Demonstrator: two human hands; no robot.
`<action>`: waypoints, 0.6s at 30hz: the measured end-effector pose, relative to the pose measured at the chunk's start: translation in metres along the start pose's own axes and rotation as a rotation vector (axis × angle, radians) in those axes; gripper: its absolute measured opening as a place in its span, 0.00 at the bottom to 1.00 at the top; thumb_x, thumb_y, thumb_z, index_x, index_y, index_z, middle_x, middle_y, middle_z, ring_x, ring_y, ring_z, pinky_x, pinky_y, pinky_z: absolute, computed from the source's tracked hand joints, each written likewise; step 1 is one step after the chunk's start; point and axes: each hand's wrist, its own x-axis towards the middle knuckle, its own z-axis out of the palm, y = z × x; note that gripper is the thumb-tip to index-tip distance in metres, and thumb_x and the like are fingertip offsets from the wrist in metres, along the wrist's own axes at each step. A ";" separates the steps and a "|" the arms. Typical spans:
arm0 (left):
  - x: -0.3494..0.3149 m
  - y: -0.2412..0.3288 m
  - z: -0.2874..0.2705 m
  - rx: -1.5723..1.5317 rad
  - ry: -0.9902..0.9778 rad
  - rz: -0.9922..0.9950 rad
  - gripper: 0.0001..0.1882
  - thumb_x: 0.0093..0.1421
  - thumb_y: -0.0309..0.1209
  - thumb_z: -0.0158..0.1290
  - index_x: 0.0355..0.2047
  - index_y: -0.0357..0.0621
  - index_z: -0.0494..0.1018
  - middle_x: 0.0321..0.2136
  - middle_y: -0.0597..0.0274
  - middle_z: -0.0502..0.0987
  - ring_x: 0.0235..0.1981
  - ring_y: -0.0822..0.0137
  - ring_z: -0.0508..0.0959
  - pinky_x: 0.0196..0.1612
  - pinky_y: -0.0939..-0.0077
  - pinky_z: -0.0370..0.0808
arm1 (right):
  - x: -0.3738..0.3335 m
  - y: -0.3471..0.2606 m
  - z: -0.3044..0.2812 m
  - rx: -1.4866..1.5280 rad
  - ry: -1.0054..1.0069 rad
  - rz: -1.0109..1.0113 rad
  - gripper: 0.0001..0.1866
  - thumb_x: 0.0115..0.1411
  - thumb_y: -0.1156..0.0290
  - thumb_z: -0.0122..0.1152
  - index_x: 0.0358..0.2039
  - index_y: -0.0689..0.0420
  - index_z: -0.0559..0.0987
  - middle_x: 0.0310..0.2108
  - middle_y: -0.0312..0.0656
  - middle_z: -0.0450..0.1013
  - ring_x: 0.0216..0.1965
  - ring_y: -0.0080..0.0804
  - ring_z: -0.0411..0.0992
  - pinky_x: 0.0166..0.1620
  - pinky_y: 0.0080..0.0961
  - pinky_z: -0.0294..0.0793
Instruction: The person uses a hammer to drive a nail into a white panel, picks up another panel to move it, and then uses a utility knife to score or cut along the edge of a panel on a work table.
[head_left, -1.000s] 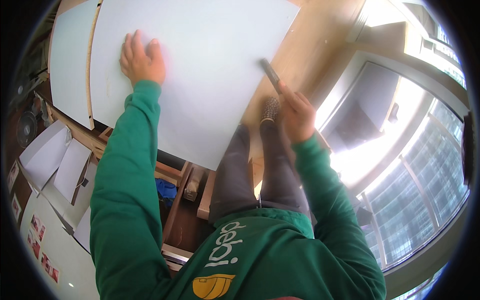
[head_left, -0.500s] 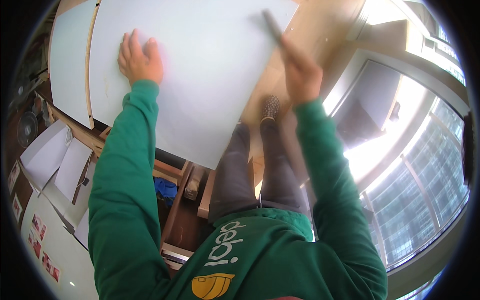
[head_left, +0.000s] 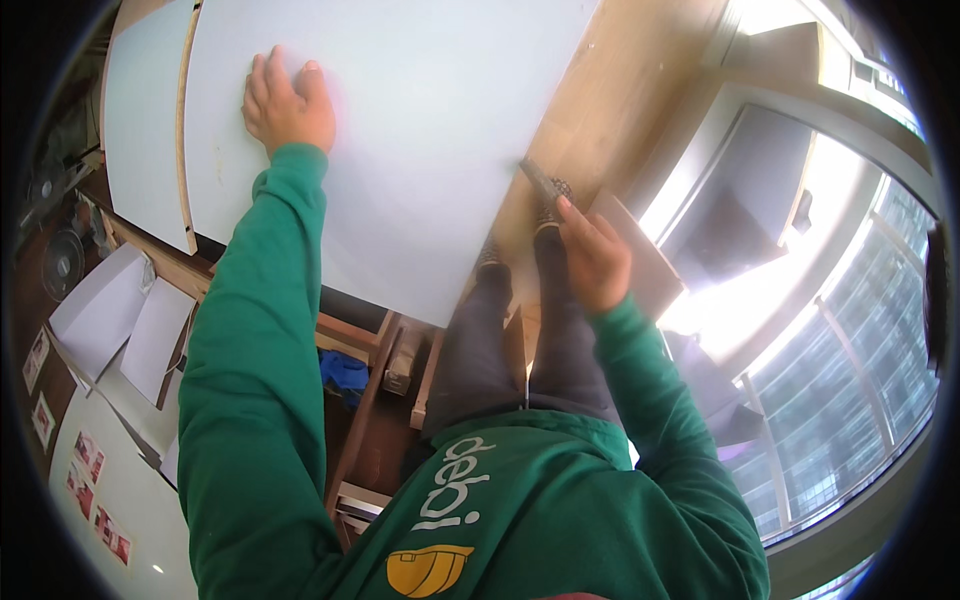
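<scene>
A large white board point(head_left: 410, 150) lies flat in front of me. My left hand point(head_left: 290, 105) rests on it with the fingers spread, near the board's left part. Just off the board's right edge, my right hand point(head_left: 597, 258) is closed around one end of a narrow, flat, dark tool that looks like a file point(head_left: 540, 180). The file's far tip is at the board's edge; whether it touches cannot be made out. The grip end is hidden in my palm.
A second white panel point(head_left: 145, 130) sits left of the board across a narrow gap. Below are wooden bench framing, a blue cloth point(head_left: 343, 372) and a small block point(head_left: 403, 362). A fan point(head_left: 63, 260) stands far left. Windows point(head_left: 850, 350) and a grey panel point(head_left: 740, 190) are on the right.
My right hand has come down toward me with the file, along the board's right edge. My left hand stays flat on the board, nearly in place.
</scene>
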 end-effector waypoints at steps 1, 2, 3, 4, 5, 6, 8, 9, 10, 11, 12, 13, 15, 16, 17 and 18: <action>0.000 0.000 0.000 0.000 0.001 0.001 0.31 0.65 0.52 0.42 0.65 0.55 0.61 0.68 0.61 0.57 0.69 0.54 0.52 0.69 0.51 0.46 | -0.001 -0.001 0.004 -0.014 0.003 0.010 0.23 0.59 0.82 0.58 0.54 0.49 0.79 0.21 0.40 0.61 0.22 0.29 0.62 0.27 0.24 0.65; -0.001 -0.001 0.001 0.001 0.003 0.003 0.31 0.65 0.52 0.42 0.65 0.55 0.61 0.68 0.61 0.57 0.69 0.54 0.52 0.69 0.51 0.45 | 0.003 0.001 0.009 -0.027 0.011 -0.010 0.22 0.60 0.82 0.58 0.54 0.49 0.79 0.20 0.40 0.61 0.21 0.29 0.62 0.27 0.24 0.65; 0.000 -0.001 0.003 -0.003 0.007 0.014 0.31 0.65 0.52 0.42 0.65 0.55 0.61 0.68 0.61 0.56 0.69 0.54 0.52 0.69 0.52 0.45 | 0.018 -0.001 0.013 -0.044 0.022 -0.027 0.22 0.60 0.82 0.57 0.54 0.49 0.79 0.20 0.40 0.61 0.21 0.29 0.62 0.27 0.24 0.65; 0.001 -0.004 0.004 -0.003 0.013 0.020 0.31 0.65 0.53 0.42 0.65 0.55 0.61 0.68 0.61 0.56 0.69 0.54 0.52 0.69 0.52 0.45 | 0.034 -0.003 0.018 -0.059 0.027 -0.047 0.22 0.60 0.82 0.57 0.54 0.50 0.79 0.20 0.41 0.60 0.21 0.29 0.62 0.27 0.24 0.65; 0.000 -0.005 0.005 -0.003 0.015 0.027 0.31 0.65 0.53 0.41 0.65 0.55 0.61 0.68 0.61 0.56 0.69 0.53 0.51 0.69 0.52 0.45 | 0.050 -0.006 0.022 -0.026 0.068 -0.045 0.21 0.60 0.81 0.57 0.54 0.50 0.79 0.20 0.41 0.61 0.21 0.28 0.62 0.27 0.24 0.65; 0.000 -0.005 0.006 -0.008 0.011 0.027 0.31 0.65 0.53 0.41 0.65 0.55 0.60 0.68 0.61 0.56 0.69 0.53 0.51 0.69 0.52 0.45 | 0.066 -0.013 0.028 0.010 0.108 -0.043 0.21 0.60 0.81 0.57 0.54 0.50 0.79 0.20 0.41 0.61 0.21 0.28 0.62 0.27 0.24 0.65; 0.001 -0.004 0.005 -0.019 0.007 0.025 0.32 0.65 0.54 0.41 0.65 0.55 0.60 0.68 0.60 0.56 0.69 0.53 0.51 0.69 0.52 0.45 | 0.066 -0.015 0.031 0.046 0.161 -0.038 0.21 0.61 0.80 0.58 0.53 0.50 0.79 0.21 0.41 0.62 0.21 0.28 0.63 0.27 0.24 0.65; 0.000 -0.006 0.006 -0.014 0.010 0.023 0.32 0.65 0.54 0.41 0.66 0.55 0.60 0.68 0.60 0.56 0.69 0.53 0.51 0.69 0.52 0.44 | 0.059 -0.013 0.031 0.048 0.174 -0.030 0.20 0.61 0.80 0.58 0.53 0.50 0.79 0.21 0.41 0.63 0.22 0.27 0.63 0.27 0.24 0.65; -0.001 -0.008 0.006 -0.009 0.014 0.020 0.32 0.65 0.54 0.41 0.66 0.55 0.60 0.68 0.60 0.56 0.69 0.53 0.51 0.69 0.52 0.44 | 0.050 -0.012 0.031 0.049 0.185 -0.023 0.20 0.61 0.80 0.58 0.53 0.50 0.79 0.21 0.42 0.64 0.22 0.27 0.64 0.27 0.24 0.66; -0.001 -0.010 0.006 -0.005 0.017 0.015 0.32 0.65 0.55 0.40 0.66 0.55 0.60 0.68 0.60 0.55 0.69 0.53 0.51 0.69 0.52 0.44 | 0.033 -0.011 0.032 0.024 0.169 -0.034 0.20 0.61 0.80 0.58 0.53 0.50 0.80 0.21 0.41 0.64 0.22 0.26 0.65 0.28 0.23 0.66; -0.003 -0.011 0.007 -0.010 0.019 0.019 0.32 0.65 0.55 0.40 0.66 0.55 0.60 0.68 0.60 0.55 0.69 0.53 0.51 0.69 0.52 0.44 | 0.009 -0.010 0.031 -0.006 0.152 -0.042 0.19 0.61 0.79 0.59 0.52 0.51 0.80 0.21 0.41 0.65 0.23 0.26 0.65 0.28 0.22 0.67; -0.002 -0.012 0.008 -0.014 0.024 0.023 0.32 0.65 0.55 0.40 0.66 0.55 0.60 0.68 0.61 0.55 0.69 0.53 0.51 0.69 0.52 0.44 | -0.004 -0.012 0.031 -0.032 0.134 -0.053 0.19 0.61 0.79 0.59 0.52 0.51 0.80 0.22 0.41 0.65 0.23 0.26 0.66 0.29 0.21 0.67; -0.002 -0.013 0.009 -0.022 0.032 0.028 0.33 0.65 0.55 0.40 0.66 0.56 0.60 0.68 0.61 0.55 0.69 0.54 0.51 0.69 0.52 0.44 | -0.002 -0.010 0.032 -0.018 0.169 -0.009 0.17 0.61 0.78 0.59 0.51 0.52 0.80 0.21 0.40 0.68 0.23 0.26 0.68 0.31 0.19 0.69; -0.002 -0.013 0.009 -0.027 0.035 0.033 0.33 0.65 0.56 0.40 0.66 0.56 0.60 0.68 0.62 0.56 0.69 0.54 0.51 0.69 0.52 0.44 | 0.016 -0.002 0.035 -0.019 0.213 -0.023 0.17 0.61 0.77 0.59 0.51 0.53 0.81 0.21 0.40 0.68 0.24 0.25 0.68 0.31 0.19 0.69; -0.001 -0.011 0.011 -0.034 0.037 0.039 0.33 0.65 0.56 0.40 0.66 0.56 0.60 0.68 0.62 0.56 0.70 0.54 0.50 0.69 0.51 0.44 | 0.035 0.005 0.037 -0.021 0.259 -0.036 0.17 0.61 0.77 0.60 0.51 0.53 0.81 0.21 0.40 0.69 0.24 0.25 0.68 0.31 0.19 0.70; 0.000 -0.010 0.013 -0.039 0.032 0.038 0.33 0.65 0.56 0.40 0.66 0.56 0.60 0.68 0.62 0.56 0.70 0.54 0.50 0.69 0.52 0.44 | 0.055 0.006 0.036 0.081 0.274 0.018 0.17 0.61 0.77 0.60 0.51 0.53 0.81 0.22 0.41 0.70 0.24 0.25 0.68 0.32 0.19 0.70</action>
